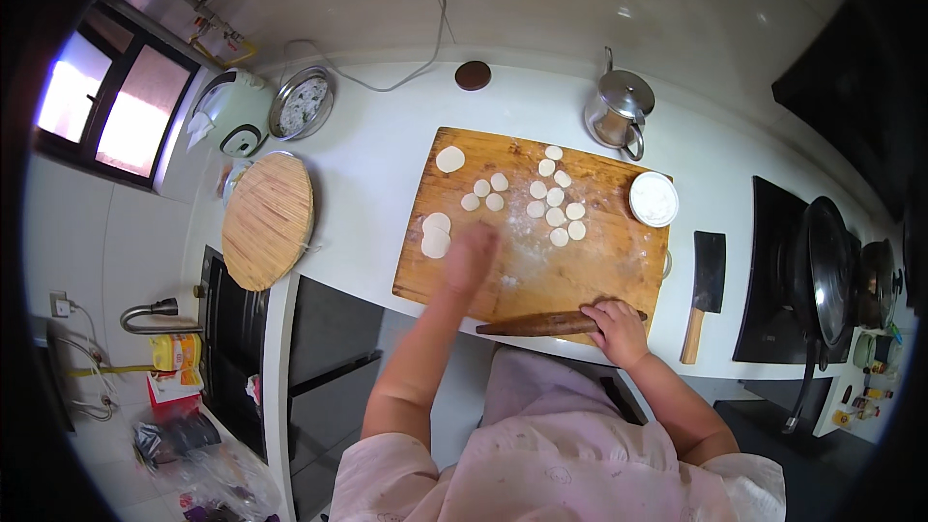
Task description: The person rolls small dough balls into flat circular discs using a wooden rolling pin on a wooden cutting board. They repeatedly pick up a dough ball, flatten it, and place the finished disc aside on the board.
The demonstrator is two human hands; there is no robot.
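Observation:
A wooden cutting board (599, 271) lies before me, dusted with flour. My right hand (621, 336) grips the right end of a dark wooden rolling pin (532, 325) along the board's near edge. Over the board's left-middle is my left hand (471, 259), smeared by motion, so its fingers cannot be read. It is near two overlapping rolled dough wrappers (436, 237). Another flat dough wrapper (449, 159) lies at the far left. Small dough discs (555, 197) form a group right of centre, and several more dough discs (481, 188) lie left of them. A white bowl of flour (654, 199) stands on the right edge.
Right of the board lies a cleaver (709, 275), beside a black stove with a wok (826, 271). Behind stand a steel pot (622, 106) and a brown lid (473, 75). Leftward are a round woven lid (269, 222), a bowl of filling (302, 104) and a rice cooker (237, 111).

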